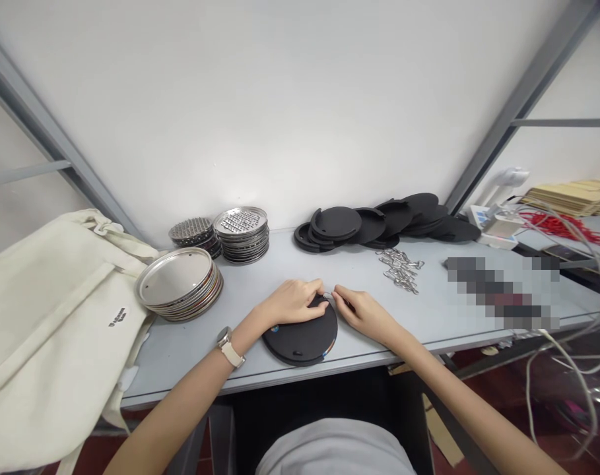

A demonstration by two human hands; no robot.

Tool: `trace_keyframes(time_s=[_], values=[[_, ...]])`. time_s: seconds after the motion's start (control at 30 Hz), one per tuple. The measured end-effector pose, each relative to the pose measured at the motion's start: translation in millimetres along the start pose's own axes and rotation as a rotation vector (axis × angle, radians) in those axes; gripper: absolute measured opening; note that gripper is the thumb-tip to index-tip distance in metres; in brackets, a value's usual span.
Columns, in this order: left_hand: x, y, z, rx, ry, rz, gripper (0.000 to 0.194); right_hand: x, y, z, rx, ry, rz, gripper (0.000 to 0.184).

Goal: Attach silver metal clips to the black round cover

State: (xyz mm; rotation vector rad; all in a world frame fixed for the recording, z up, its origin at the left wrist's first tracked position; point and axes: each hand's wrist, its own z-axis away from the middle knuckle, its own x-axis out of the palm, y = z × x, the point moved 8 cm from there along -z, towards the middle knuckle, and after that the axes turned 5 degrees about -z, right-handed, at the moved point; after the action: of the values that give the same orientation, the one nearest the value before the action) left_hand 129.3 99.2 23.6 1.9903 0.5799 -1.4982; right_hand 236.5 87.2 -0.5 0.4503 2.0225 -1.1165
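A round black disc (300, 344) lies flat near the front edge of the table, with a sliver of coloured print at its right rim. My left hand (296, 303) rests over its far part, thumb and fingers closed at the far right rim. From the right, my right hand (363, 315) pinches a small metal wire hook (328, 295) at that same rim. Whether the hook passes through a hole in the disc is hidden by my fingers. Similar small metal hooks (401, 270) lie in a loose pile farther back on the right.
Black round covers (335, 223) overlap in a row along the wall. Stacks of metal discs (173, 277) and perforated metal plates (241, 223) stand at the left. A cream bag (57, 330) leans at the far left; cables (589, 277) hang at the right.
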Motion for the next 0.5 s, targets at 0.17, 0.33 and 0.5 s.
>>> trace_keyframes(time_s=[0.17, 0.33, 0.5], values=[[-3.7, 1.0, 0.5, -0.025, -0.002, 0.01, 0.017, 5.2, -2.7, -0.3, -0.026, -0.049, 0.018, 0.025], [-5.0, 1.5, 0.5, -0.047, -0.011, 0.014, 0.017, 7.3, -3.1, -0.9, -0.023, -0.053, 0.074, 0.024], [-4.7, 1.0, 0.1, -0.045, -0.009, 0.021, 0.017, 9.0, -1.8, -1.0, -0.015, -0.063, 0.099, 0.024]])
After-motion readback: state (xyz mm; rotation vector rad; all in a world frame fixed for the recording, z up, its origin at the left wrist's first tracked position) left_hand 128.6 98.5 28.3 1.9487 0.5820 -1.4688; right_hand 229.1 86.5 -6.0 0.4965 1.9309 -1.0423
